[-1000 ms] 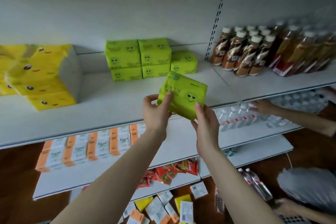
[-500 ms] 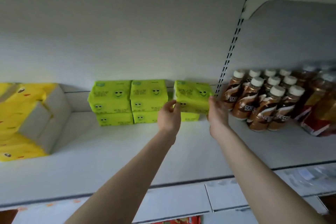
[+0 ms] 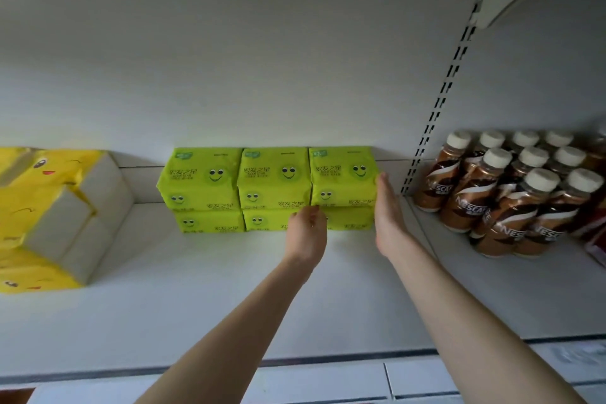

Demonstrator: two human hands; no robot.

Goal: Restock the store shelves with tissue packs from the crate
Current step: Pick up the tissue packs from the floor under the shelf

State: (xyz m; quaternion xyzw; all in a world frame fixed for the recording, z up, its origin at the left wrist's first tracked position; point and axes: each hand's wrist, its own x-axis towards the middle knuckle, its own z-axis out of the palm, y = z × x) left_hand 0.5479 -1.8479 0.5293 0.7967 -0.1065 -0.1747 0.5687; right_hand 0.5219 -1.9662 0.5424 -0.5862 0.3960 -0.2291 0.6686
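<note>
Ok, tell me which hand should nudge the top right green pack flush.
Right. The right hand lies flat along the outer side of that pack, probably ready to push. The left hand sits lower, loosely curled before the bottom row.

Both forearms (image 3: 242, 315) are bare and slender as far as they show; the left hand (image 3: 306, 233) and right hand (image 3: 388, 223) are bare too.

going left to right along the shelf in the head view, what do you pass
yellow tissue packs → green tissue packs → right hand, flat against the stack's right side → slotted upright → Nescafe coffee bottles
</note>
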